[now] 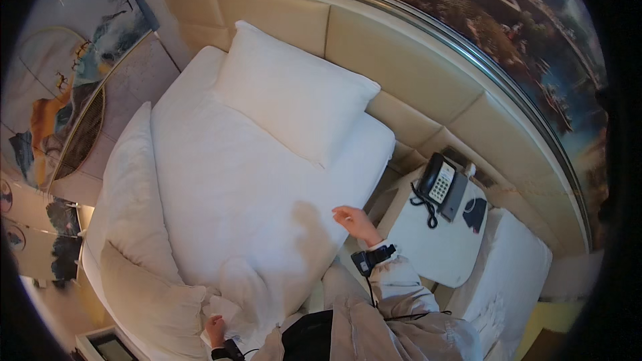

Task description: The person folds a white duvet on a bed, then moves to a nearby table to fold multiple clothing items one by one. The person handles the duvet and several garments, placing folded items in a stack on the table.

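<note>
A white pillow (pixel 297 93) lies at the head of a bed covered with a white sheet (pixel 207 160). My right hand (pixel 358 222) hovers by the bed's right edge, its fingers apart and slightly bent, with nothing in them. It casts a shadow on the sheet. At the near left, my left hand (pixel 215 329) is closed at a bunched white cloth (pixel 231 307), though its fingertips are partly hidden. Puffy white bedding (pixel 147 287) is heaped beside that hand and runs up the bed's left side. A small rounded hump rises under the sheet near the bunched cloth.
A padded beige headboard (pixel 394 47) spans the wall behind the bed. Right of the bed, a white nightstand (pixel 435 247) carries a black telephone (pixel 438 184) with a coiled cord. Another white-covered bed (pixel 505 274) stands beyond it. A framed dark screen (pixel 114 347) sits at the lower left.
</note>
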The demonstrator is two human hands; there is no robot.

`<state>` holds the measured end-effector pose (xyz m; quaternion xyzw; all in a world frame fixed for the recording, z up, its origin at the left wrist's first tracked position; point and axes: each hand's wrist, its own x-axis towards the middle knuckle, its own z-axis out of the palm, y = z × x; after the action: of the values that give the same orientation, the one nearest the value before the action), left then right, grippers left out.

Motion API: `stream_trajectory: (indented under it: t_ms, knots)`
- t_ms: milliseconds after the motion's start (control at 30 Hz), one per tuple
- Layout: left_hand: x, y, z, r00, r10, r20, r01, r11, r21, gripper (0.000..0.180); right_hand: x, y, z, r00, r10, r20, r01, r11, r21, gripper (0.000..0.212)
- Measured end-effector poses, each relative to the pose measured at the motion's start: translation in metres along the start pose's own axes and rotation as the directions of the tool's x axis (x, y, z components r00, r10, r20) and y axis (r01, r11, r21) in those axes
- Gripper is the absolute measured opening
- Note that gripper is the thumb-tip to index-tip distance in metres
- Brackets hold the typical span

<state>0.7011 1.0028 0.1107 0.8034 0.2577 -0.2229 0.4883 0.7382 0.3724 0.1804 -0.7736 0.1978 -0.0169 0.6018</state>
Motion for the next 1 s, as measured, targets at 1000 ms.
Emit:
stream_trajectory:
  t_ms: [1000]
  knots:
    - [-0.122,0.084,0.096,0.900,-0.432,0.064,0.433,0.863,-0.259,0.037,0.463,0.125,-0.220,0.842,0.466,-0.272,-0.073,0.599,0.797,0.036]
